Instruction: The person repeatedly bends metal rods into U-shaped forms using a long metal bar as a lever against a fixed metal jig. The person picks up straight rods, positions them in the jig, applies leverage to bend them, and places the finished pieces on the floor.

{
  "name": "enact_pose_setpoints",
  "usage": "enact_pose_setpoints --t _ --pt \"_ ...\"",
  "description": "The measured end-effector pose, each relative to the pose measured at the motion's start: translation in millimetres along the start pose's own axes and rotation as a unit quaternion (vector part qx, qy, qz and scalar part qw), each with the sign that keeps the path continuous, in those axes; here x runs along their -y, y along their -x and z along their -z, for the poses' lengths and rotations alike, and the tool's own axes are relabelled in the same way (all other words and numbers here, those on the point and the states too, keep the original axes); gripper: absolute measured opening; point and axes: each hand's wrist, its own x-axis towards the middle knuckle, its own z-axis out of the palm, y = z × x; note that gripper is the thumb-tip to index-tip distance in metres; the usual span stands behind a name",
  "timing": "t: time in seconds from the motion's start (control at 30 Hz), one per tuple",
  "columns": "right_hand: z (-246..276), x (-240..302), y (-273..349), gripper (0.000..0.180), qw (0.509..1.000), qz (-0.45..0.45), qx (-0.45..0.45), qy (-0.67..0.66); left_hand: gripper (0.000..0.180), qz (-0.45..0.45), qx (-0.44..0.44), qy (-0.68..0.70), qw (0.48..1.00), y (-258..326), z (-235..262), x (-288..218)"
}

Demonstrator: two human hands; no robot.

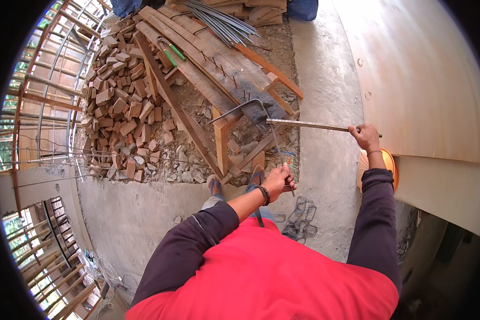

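Observation:
My left hand (279, 182) is closed around the lower part of a thin steel rod (278, 144). The rod runs up to the near end of a wooden bench (210, 80), where it bends, and another stretch of it sticks out to the left past the bench edge. My right hand (365, 137) grips the right end of a long metal bar (317, 125). That bar lies nearly level, its left end meeting the rod by the bench corner; exactly how they engage there is too small to tell. Several upright pins (225, 73) stand on the bench top.
Green-handled pliers (174, 53) and a bundle of cut steel rods (221, 24) lie on the bench. A brick pile (117, 101) fills the left side. Bent wire frames (302, 218) rest on the floor near my feet. An orange round object (390, 168) and wooden panels (426, 96) stand right.

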Motion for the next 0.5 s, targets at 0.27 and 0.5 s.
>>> enact_pose_setpoints --t 0.27,0.5 --pt "11 69 131 0.064 0.987 -0.15 -0.052 0.029 0.036 0.059 -0.07 -0.146 0.985 49 41 -43" --pt "7 38 91 0.069 0.997 -0.069 -0.034 -0.028 0.038 0.029 -0.08 -0.132 0.988 41 27 -34"
